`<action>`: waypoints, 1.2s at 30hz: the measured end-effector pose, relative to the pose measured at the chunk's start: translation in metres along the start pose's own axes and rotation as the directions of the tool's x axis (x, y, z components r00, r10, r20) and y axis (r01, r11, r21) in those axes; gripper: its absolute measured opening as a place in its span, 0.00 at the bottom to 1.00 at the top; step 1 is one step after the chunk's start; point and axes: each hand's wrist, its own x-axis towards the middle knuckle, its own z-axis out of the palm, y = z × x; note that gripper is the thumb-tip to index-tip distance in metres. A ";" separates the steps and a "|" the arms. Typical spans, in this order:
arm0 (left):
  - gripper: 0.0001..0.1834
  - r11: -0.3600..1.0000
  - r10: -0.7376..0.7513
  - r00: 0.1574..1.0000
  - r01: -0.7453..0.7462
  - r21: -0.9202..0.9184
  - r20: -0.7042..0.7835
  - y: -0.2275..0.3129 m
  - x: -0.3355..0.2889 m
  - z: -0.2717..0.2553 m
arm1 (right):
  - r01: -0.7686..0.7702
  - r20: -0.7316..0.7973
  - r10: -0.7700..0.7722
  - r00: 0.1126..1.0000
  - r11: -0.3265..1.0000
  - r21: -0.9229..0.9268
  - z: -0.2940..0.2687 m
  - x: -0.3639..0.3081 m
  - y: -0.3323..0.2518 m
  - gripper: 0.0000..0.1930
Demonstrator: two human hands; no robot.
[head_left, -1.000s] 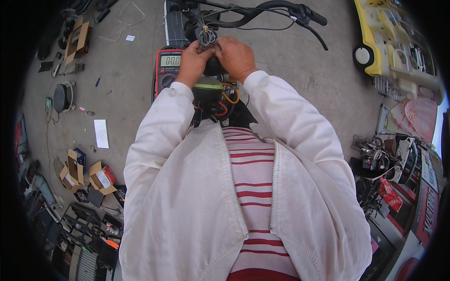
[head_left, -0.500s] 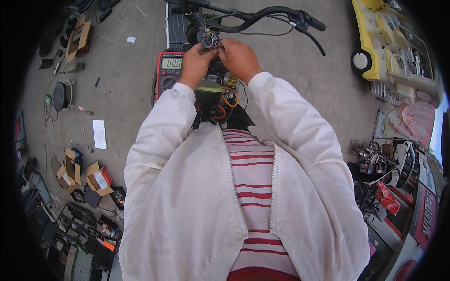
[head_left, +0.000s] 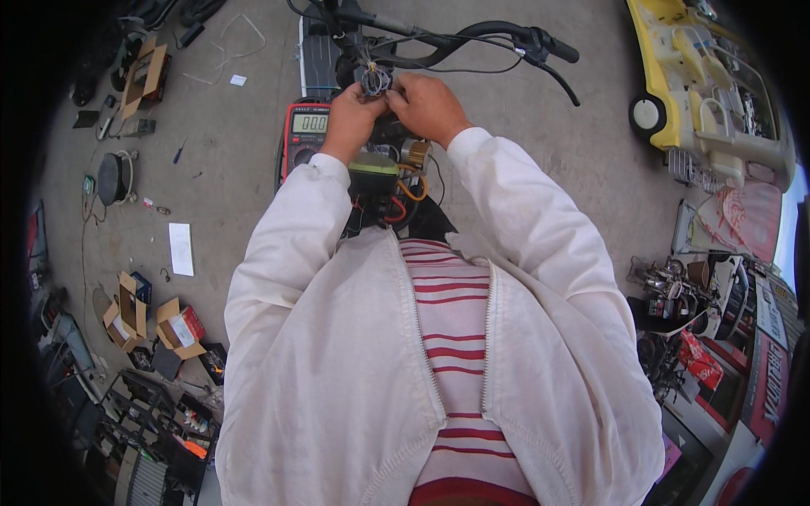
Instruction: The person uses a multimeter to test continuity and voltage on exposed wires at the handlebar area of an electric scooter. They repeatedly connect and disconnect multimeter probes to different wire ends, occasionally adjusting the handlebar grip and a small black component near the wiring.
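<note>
My left hand [head_left: 350,120] and my right hand [head_left: 429,107] meet just below the handlebar [head_left: 460,38], fingers closed at a bundle of thin wires [head_left: 375,79]. The fingertips nearly touch each other there; which wire each one pinches is too small to make out. A red multimeter [head_left: 305,133] with a lit display stands beside my left wrist, partly covered by it. Under my hands are a green-topped box [head_left: 374,163], a gold-coloured cylindrical part [head_left: 416,152] and thick orange cables [head_left: 413,184].
A brake lever [head_left: 564,84] juts out at the right. On the floor to the left lie a screwdriver [head_left: 180,150], a white sheet [head_left: 180,250] and open cardboard boxes [head_left: 179,327]. A yellow vehicle [head_left: 666,76] stands far right, with motorbike parts [head_left: 671,282] nearer.
The view has shifted slightly, so the handlebar and multimeter sit a little lower or further left. Both hands stay at the wire bundle, with only slight finger movement.
</note>
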 end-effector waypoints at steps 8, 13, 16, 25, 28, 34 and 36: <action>0.13 1.000 -0.028 1.000 0.028 -0.006 0.004 -0.003 0.000 -0.002 | -0.055 -0.040 0.052 0.998 0.995 -0.079 0.010 0.011 -0.005 0.11; 0.10 0.983 -0.071 0.995 0.081 -0.166 0.065 -0.005 -0.001 -0.003 | -0.300 0.068 0.295 0.953 0.950 0.091 0.012 0.017 0.000 0.13; 0.09 0.971 -0.074 0.994 0.090 -0.224 0.079 -0.007 0.001 -0.004 | -0.281 -0.006 0.284 0.959 0.951 0.131 0.018 0.018 0.000 0.11; 0.08 0.985 -0.042 0.998 0.050 -0.166 0.055 -0.008 0.004 -0.003 | -0.711 0.594 0.508 0.624 0.054 0.701 0.006 0.014 -0.001 0.10; 0.08 0.985 -0.047 0.997 0.056 -0.161 0.057 -0.002 0.002 -0.003 | -0.644 0.428 0.490 0.759 0.473 0.602 -0.004 0.001 -0.001 0.09; 0.10 0.985 -0.056 0.996 0.067 -0.159 0.071 0.000 0.003 -0.002 | 0.100 -0.182 -0.113 0.977 0.992 -0.077 -0.009 -0.017 -0.005 0.08; 0.11 0.985 -0.056 0.996 0.065 -0.159 0.064 0.002 0.002 -0.003 | 0.098 -0.123 -0.115 0.986 0.985 -0.141 -0.009 -0.017 -0.008 0.08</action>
